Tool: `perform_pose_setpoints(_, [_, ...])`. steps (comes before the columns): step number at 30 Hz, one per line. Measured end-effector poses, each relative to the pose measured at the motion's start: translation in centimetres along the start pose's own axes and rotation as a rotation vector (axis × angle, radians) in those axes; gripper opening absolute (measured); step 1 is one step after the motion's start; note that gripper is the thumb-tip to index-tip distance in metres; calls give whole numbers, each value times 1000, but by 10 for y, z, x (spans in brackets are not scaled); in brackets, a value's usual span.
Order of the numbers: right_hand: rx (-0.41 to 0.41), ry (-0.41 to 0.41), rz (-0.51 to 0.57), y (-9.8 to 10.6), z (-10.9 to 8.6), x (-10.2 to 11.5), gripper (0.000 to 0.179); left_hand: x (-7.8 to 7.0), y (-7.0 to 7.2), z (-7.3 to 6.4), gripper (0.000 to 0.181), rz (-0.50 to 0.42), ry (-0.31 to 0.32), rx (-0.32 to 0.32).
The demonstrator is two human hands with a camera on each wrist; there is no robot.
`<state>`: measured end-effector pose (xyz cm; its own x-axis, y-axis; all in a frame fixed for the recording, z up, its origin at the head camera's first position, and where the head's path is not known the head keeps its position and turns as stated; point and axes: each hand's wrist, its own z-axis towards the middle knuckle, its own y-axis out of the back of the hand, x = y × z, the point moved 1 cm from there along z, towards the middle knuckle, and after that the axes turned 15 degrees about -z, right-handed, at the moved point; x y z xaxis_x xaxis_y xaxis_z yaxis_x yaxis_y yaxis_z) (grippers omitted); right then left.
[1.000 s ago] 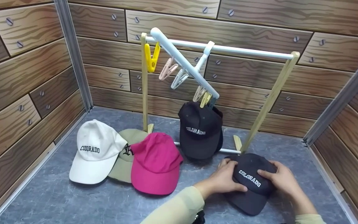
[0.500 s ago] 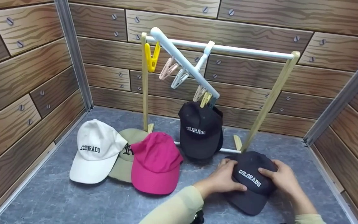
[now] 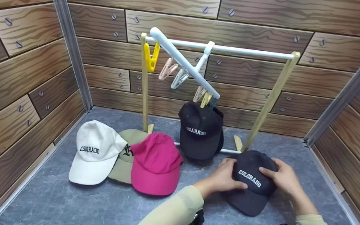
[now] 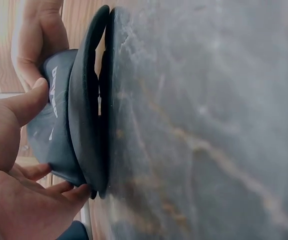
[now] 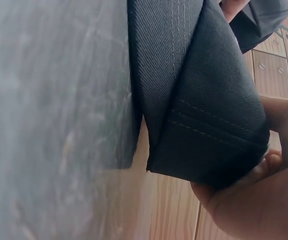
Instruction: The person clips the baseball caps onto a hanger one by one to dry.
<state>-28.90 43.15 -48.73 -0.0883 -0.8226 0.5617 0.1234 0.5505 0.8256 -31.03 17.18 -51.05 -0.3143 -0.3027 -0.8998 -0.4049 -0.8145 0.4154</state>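
My left hand (image 3: pixel 223 178) and right hand (image 3: pixel 285 178) gripped the nearer black cap (image 3: pixel 252 179), masking its sides; the pink cap (image 3: pixel 157 165) partly hid the olive cap (image 3: pixel 122 168).

Layout of the grey marbled worktop (image 3: pixel 58 206), with a wooden-legged, white-barred rack (image 3: pixel 248 51) at the back.
At left, the white cloth cap (image 3: pixel 94 153) overlaps the khaki cloth cap (image 3: pixel 120 172), whose right side lies behind the magenta cloth cap (image 3: pixel 156 165). From the rack hangs a white rod-shaped clip hanger (image 3: pixel 186 64); a black cloth cap (image 3: pixel 202 145) hangs under its right end. At front right, before the rack, a second black cloth cap (image 3: pixel 251 168) sits between the left hand (image 3: pixel 225 178) and the right hand (image 3: pixel 285 178).
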Motion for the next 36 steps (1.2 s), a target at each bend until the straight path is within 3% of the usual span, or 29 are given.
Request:
perform_pose_setpoints(23, [-17, 50, 143, 0, -8, 16, 46, -4, 9, 10, 88, -123, -4, -28])
perform_pose_setpoints(36, [-50, 99, 118, 5, -14, 24, 41, -9, 11, 11, 82, -132, -37, -43])
